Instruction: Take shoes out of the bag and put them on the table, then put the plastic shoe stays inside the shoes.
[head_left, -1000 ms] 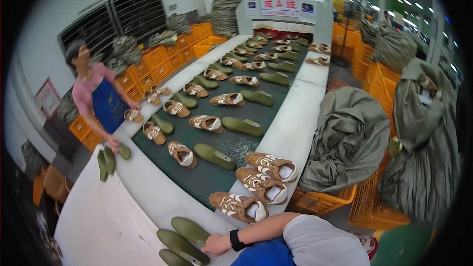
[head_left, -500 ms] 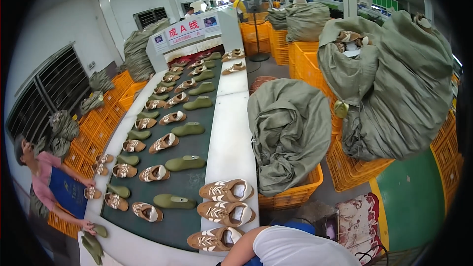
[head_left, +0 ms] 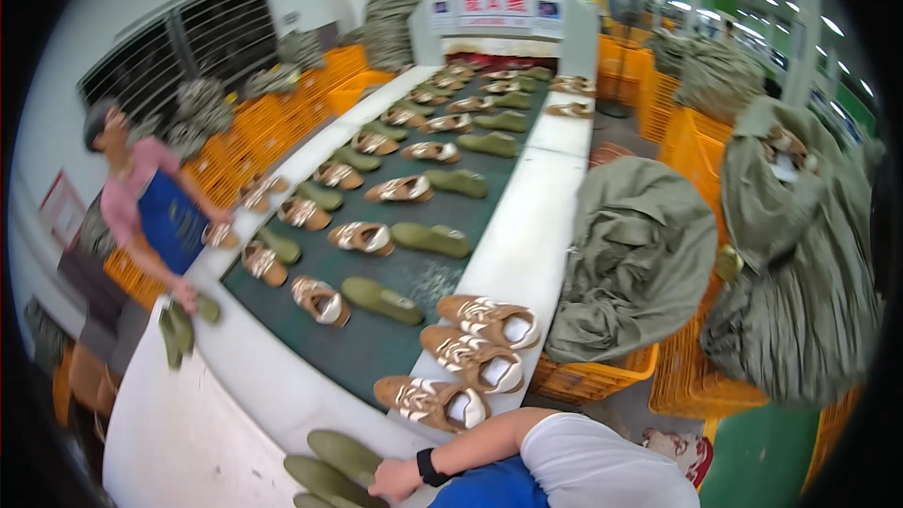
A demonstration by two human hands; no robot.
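From the lower right, my right arm in a white sleeve reaches left across a blue apron, with a dark watch on the wrist. My right hand (head_left: 395,478) closes at the end of one of several dark green shoe lasts (head_left: 329,480), which lie side by side on the white tabletop at the lower edge. Its fingertips are partly hidden. Above my forearm, three brown sneakers with white stripes, among them the nearest sneaker (head_left: 428,402), rest along the white right border of the conveyor. Of my left hand nothing shows.
A dark green conveyor belt (head_left: 442,268) carries rows of sneakers and lasts. At the left, a co-worker (head_left: 174,207) in a pink top and blue apron touches a sneaker and lasts. Orange crates (head_left: 593,367) with large grey-green sacks (head_left: 640,254) stand at the right.
My view has swung left, so the scene sits further right. My right hand and the lasts beside it have come into view. The co-worker's hand stays by the lasts.
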